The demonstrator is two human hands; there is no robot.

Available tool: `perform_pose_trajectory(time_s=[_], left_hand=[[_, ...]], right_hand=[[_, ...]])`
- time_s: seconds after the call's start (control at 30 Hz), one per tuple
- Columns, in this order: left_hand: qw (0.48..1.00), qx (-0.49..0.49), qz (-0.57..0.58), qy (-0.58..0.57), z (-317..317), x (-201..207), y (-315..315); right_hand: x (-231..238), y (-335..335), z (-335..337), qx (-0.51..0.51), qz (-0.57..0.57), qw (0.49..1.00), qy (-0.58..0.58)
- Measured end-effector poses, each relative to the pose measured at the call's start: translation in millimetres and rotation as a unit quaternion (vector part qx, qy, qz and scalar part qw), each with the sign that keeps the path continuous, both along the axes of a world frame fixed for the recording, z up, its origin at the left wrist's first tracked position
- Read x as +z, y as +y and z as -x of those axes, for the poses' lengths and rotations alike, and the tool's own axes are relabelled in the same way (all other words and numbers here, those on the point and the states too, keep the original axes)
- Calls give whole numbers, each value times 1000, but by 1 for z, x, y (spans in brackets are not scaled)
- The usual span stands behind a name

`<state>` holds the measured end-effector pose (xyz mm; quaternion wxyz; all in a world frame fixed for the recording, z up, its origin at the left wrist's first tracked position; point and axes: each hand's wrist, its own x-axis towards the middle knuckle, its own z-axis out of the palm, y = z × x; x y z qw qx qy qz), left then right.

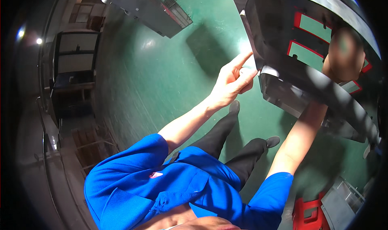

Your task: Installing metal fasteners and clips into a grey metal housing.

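Note:
A large curved dark panel (279, 33), glossy in places with a pale outer rim, fills the upper right. My left hand (234, 81) is at its left edge, forefinger stretched out and thumb apart from it. The other fingers are curled; both tips lie close to the edge, and contact is unclear. Beyond the panel's lower band (311, 82), which hides part of my right forearm, shows my right hand (343, 60). It is blurred, so its fingers and anything in them cannot be made out. Red-edged openings (307, 55) lie beside it.
A grey machine or cabinet with a grille (161, 17) stands on the green floor (149, 80) at the top. A red plastic object (308, 216) and a grey box-like thing (341, 203) are at the lower right. A dark framed rack (76, 60) stands at the left.

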<state>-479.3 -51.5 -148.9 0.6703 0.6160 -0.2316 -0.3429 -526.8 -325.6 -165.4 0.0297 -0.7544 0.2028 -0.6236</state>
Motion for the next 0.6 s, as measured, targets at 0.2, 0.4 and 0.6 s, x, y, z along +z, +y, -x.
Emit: perform_pose_trajectory(time_s=[0.2,0.4,0.6], left_hand=[[1000,10,17,-16,22,11,7],[999,8,-25,-23,53,23,6],[979,56,-144,-130,75,24,-13]], right_hand=[[15,4,-13,66,11,998,-19],[22,-6,-19,83,86,992,-32],[7,14,-10,156,-67,984,-63]])
